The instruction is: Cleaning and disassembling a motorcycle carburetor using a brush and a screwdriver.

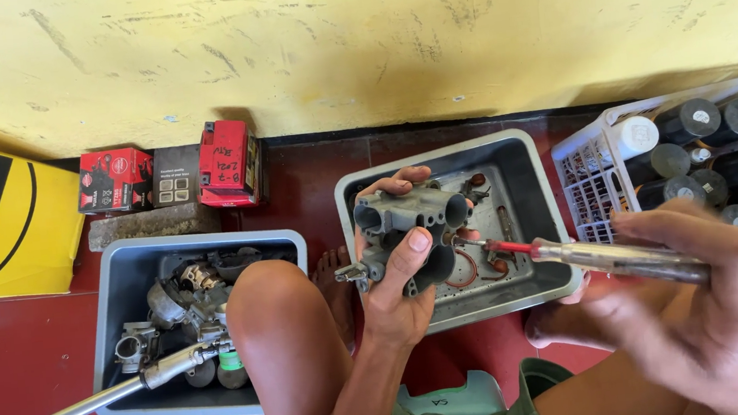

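Grey carburetor body (407, 231) being gripped in the left hand (395, 291) above the grey tray (528, 174); right hand (713, 310) closing around a screwdriver (608, 255), tip touching the carburetor.

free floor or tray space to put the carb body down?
Bare red tiled floor between the red boxes and the right grey plastic tray. Another patch front left, below the left grey tub. The right tray's far corner is partly bare. Crowded: the left tub, full of metal parts; the white crate of black cans.
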